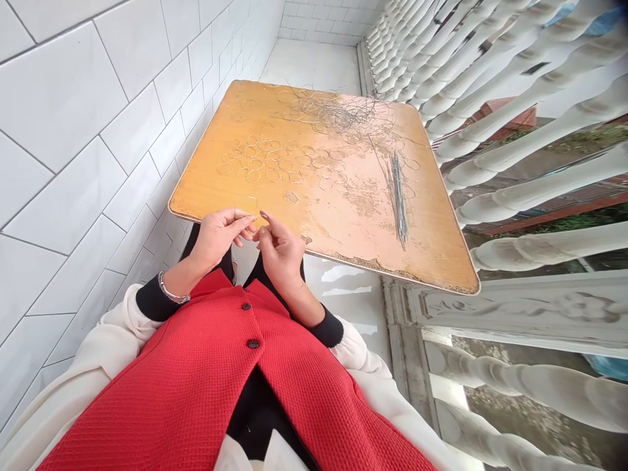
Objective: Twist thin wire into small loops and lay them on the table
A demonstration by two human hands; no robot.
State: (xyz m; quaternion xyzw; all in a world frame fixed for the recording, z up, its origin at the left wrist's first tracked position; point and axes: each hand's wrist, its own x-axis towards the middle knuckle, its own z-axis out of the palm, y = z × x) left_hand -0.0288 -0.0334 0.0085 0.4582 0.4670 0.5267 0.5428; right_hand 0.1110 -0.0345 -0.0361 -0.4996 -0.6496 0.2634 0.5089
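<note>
Over the table's near edge, my left hand [218, 237] pinches a thin wire ring [252, 197] between thumb and fingertips. The ring's upper arc stands out above the fingers, and its lower part is hidden by them. Close beside it, my right hand [283, 252] is closed, thumb against curled fingers, at the other side of the same wire. Just beyond the hands, many thin wire rings [254, 175] lie spread in a loose patch on the worn wooden tabletop [338, 229].
A tangled heap of fine wire [348, 114] covers the table's far side. A bundle of straight wires [400, 203] lies to the right. White tiled wall [98, 131] runs along the left, and a white balustrade [515, 183] along the right.
</note>
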